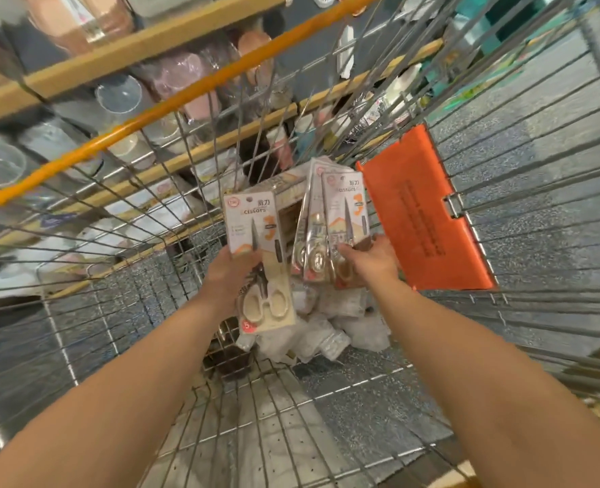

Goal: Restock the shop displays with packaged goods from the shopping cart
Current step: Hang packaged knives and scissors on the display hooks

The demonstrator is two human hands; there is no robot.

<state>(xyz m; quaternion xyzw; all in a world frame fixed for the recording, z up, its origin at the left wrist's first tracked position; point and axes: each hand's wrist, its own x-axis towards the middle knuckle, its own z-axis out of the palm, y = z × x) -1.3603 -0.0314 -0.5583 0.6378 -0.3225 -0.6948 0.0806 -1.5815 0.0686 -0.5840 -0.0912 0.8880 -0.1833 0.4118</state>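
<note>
Your forearms reach down into the cart [326,392]: your left hand [229,272] pinches one scissors pack [256,241], your right hand [368,258] grips a fanned bunch of packs [330,220] (held low, by their bottoms), both above the cart floor. That loose fan could slip apart and spill back among the white bags [323,329].

Both arms out, L hand [228,272] & R hand [370,259] gripping.

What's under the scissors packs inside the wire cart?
Below the carded scissors pack in the left hand lie crumpled white plastic-wrapped bundles on the wire shopping cart floor. What they contain, and anything beneath them, is hidden.
</note>
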